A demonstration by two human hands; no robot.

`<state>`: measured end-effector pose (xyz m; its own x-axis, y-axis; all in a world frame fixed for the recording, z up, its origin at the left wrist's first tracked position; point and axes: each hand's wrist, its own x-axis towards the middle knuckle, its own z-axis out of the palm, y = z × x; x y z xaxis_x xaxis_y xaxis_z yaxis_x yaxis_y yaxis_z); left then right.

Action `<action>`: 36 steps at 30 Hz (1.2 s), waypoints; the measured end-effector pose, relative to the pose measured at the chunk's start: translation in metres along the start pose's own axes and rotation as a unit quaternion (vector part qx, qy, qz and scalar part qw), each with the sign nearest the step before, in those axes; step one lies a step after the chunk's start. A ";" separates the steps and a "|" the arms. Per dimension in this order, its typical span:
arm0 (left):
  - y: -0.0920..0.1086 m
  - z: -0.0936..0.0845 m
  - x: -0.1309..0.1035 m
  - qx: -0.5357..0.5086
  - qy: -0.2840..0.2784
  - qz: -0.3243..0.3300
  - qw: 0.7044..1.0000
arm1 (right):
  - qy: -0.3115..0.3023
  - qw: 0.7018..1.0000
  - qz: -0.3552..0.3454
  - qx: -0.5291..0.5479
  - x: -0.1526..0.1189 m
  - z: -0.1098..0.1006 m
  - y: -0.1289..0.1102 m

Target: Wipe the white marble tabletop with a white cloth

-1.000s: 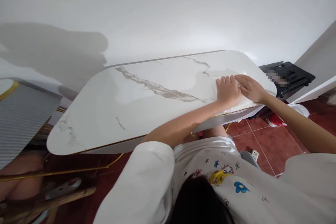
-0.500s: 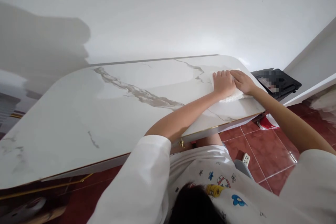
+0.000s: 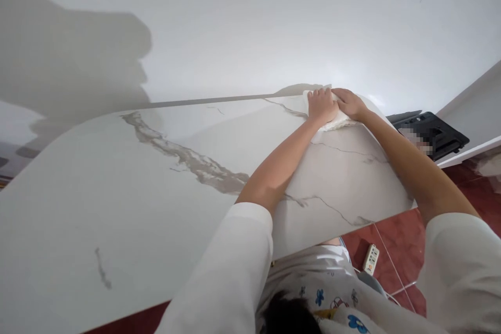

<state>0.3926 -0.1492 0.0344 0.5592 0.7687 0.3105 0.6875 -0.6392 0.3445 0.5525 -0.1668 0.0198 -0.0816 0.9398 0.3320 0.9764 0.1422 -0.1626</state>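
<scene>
A white wiping cloth (image 3: 340,124) with a wavy edge lies bunched on the white marble-patterned table (image 3: 156,219), at its far edge by the wall. My left hand (image 3: 323,106) presses down on the cloth, its fingers bent over the far side. Close beside it, my right hand (image 3: 351,104) grips the cloth's right part, its fingertips near my left hand. Both arms reach forward across the tabletop. My palms and the underside of the cloth are hidden.
A white wall (image 3: 242,26) rises right behind the table. At the right stands a black case-like object (image 3: 450,133), partly blurred out. On the red tiled floor (image 3: 403,235) lies a white power strip (image 3: 371,260) near the table's front edge.
Both hands have slid the cloth away from me and slightly left, from the right middle of the tabletop to its far edge. My view has shifted and my body leans further over the table.
</scene>
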 end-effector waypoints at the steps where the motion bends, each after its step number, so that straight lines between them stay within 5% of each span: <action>1: -0.003 0.001 0.006 -0.002 0.001 -0.001 1.000 | 0.003 1.000 0.001 -0.001 0.007 0.002 0.003; 9: -0.019 0.004 0.039 -0.028 -0.001 -0.001 1.000 | 0.018 1.000 0.012 0.002 0.037 0.010 0.014; 17: -0.013 0.003 0.031 -0.029 0.006 -0.001 1.000 | 0.013 1.000 0.010 -0.002 0.030 0.007 0.012; 36: 0.058 -0.025 -0.125 -0.001 -0.013 0.034 0.999 | -0.010 0.999 -0.049 0.015 -0.138 -0.037 -0.051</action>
<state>0.3508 -0.2829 0.0372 0.6161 0.7244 0.3092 0.6475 -0.6894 0.3247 0.5212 -0.3154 0.0162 -0.1799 0.9271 0.3287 0.9573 0.2419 -0.1582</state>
